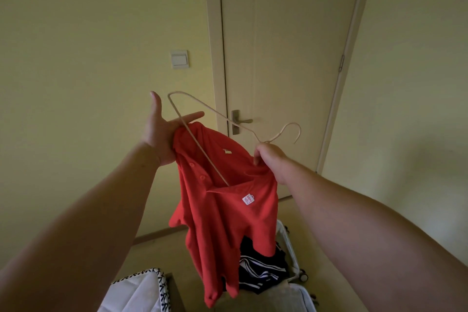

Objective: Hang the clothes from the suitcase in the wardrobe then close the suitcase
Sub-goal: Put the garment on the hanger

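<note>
At twelve o'clock, one red polo shirt [222, 223], one cream wire hanger [300, 132]; left grip [162, 134] clutches its collar, right grip [271, 157] pinches the hanger neck; white suitcase [288, 248] half-hidden.

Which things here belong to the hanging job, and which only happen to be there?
Job: red shirt and hanger, held by left hand and right hand; open suitcase; striped clothes inside it.
Just there: door, door handle, light switch.

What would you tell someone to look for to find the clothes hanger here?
Find the pale door straight ahead, then the red shirt held up before it. The hanger is the thin cream wire poking out of the shirt's collar, its hook just above the right hand; nothing else here is so thin and bare.
</note>
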{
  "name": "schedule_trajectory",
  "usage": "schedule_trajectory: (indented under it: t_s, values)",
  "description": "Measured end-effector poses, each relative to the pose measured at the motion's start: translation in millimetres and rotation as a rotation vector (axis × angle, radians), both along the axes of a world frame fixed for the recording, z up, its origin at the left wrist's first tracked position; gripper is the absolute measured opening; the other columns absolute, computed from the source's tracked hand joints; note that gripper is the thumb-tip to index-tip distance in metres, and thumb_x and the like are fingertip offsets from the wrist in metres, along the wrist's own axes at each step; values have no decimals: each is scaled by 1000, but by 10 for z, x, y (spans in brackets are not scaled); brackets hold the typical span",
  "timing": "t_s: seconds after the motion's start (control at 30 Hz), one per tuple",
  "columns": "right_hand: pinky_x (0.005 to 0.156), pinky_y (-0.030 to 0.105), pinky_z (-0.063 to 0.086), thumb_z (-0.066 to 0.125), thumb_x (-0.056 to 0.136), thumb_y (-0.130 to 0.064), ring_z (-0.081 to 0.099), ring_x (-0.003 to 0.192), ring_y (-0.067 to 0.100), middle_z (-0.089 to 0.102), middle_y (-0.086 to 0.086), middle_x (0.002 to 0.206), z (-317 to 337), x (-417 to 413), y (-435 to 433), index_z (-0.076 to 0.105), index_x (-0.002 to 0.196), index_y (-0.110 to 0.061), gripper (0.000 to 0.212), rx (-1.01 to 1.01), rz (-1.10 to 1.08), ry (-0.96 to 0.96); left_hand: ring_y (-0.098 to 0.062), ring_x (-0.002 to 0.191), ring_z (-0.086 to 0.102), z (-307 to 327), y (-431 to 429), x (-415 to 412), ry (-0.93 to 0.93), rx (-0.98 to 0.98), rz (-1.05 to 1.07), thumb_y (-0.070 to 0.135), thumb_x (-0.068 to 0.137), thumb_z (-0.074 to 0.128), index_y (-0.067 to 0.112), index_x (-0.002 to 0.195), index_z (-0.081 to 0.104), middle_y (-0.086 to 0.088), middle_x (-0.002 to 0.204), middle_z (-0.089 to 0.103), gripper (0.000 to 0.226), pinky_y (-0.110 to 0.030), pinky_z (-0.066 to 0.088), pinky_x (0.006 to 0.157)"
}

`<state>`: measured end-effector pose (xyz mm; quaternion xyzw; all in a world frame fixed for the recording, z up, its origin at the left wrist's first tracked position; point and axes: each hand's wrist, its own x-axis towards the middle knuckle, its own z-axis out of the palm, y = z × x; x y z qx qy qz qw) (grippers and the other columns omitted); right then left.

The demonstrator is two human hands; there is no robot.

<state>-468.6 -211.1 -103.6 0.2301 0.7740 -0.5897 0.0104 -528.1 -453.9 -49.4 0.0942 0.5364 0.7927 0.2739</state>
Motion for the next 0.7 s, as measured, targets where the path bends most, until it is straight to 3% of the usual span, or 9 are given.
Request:
schedule_trajectory:
  t_s: [0.17,0.23,0.33,0.4,0.47,0.57,0.63,0.7]
  values:
    - [69,28,40,46,84,-6,53,84,25,58,5,76,-12,-54,-29,55,56,-14,30,158,83,5,-43,109,64,-39,32,-34,3,-91,120,96,66,33,12,120,70,-26,117,64,106,-57,52,90]
    - [70,29,38,53,75,-12,53,81,26,58,6,78,-28,-30,-28,55,53,-16,22,136,89,5,-38,95,66,-73,-8,-56,-8,-112,179,86,73,40,11,114,73,-22,101,67,92,-49,54,84]
    - [72,31,38,55,59,-32,53,71,21,60,-2,68,-60,12,-11,58,49,-20,16,-50,121,23,-29,72,57,-110,-105,-98,-42,-98,254,70,75,46,10,110,75,-12,78,55,74,-38,51,73]
    - [69,30,41,60,62,-43,56,66,17,63,-4,67,-88,1,37,64,54,-21,24,-160,178,47,-26,66,54,-113,-173,-127,-55,-88,301,60,76,48,11,107,76,-9,74,52,64,-35,49,69]
    - [66,28,45,64,71,-64,60,66,16,65,-1,71,-118,-13,93,65,60,-20,45,-227,220,51,-24,65,53,-99,-223,-132,-56,-75,333,49,78,50,13,102,78,-8,77,54,51,-34,47,69]
    - [79,35,50,55,58,-91,63,76,19,67,1,77,-130,-47,115,65,56,-20,72,-231,129,70,-20,63,56,-56,-268,-125,-53,-31,364,28,84,52,14,91,80,-5,83,59,32,-32,51,71]
    - [74,32,46,58,69,-81,57,71,18,61,0,70,-138,-43,109,59,52,-18,65,-103,17,135,-21,66,60,-22,-299,-113,-46,-41,361,15,88,53,17,101,78,-6,79,63,28,-35,56,75]
    - [63,28,40,68,80,-57,54,65,18,58,1,64,-139,-30,124,55,57,-16,49,-22,-47,219,-20,67,66,1,-338,-88,-2,-123,344,4,92,49,20,108,73,-8,80,69,33,-34,60,74]
